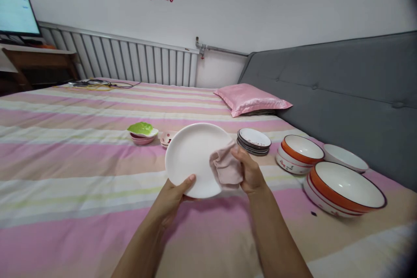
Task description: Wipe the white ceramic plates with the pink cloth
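My left hand [174,193] grips the lower edge of a white plate [190,154], thumb on its face, holding it tilted up above the striped bed. My right hand [249,171] is closed on a bunched pale pink cloth [225,168] that is pressed against the plate's right side.
On the striped bedsheet [65,156] lie a green leaf-shaped dish [142,129] on pink dishes, a small red-patterned bowl [167,138], a stack of dark-rimmed saucers [254,140], and orange-and-white bowls [301,152] [345,187] at right. A pink pillow [250,99] and grey headboard [342,91] stand behind.
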`<state>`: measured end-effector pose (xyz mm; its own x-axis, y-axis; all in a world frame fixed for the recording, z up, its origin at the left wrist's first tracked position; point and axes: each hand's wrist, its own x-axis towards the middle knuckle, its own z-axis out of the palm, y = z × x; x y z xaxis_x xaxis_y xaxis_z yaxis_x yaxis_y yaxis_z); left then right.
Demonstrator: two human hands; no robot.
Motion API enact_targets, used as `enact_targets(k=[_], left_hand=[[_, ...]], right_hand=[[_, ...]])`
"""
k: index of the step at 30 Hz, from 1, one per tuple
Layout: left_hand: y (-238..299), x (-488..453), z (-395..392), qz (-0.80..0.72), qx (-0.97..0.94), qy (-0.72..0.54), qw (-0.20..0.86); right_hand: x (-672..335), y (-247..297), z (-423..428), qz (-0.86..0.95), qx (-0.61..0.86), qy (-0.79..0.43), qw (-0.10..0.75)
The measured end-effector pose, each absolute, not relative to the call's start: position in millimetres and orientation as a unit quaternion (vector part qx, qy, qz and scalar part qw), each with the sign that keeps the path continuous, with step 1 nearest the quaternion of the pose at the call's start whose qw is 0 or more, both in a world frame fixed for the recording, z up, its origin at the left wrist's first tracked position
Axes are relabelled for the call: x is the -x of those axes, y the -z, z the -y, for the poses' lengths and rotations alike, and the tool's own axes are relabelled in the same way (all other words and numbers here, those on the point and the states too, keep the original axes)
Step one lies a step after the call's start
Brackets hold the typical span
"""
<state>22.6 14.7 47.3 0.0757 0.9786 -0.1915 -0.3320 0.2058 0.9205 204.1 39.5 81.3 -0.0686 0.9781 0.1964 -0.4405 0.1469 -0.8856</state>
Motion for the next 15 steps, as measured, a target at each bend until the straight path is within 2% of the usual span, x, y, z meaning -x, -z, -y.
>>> enact_targets(k=[8,15], left_hand=[[-47,-22,-13,-0.442,-0.385,-0.521,0.620],[-41,-28,-14,-0.411,-0.356,-0.578,0.608]], right_hand=[[-195,-80,-47,0.424,0.404,-0.495,0.642],[-187,-77,-46,0.391,0.377,-0.510,0.667]])
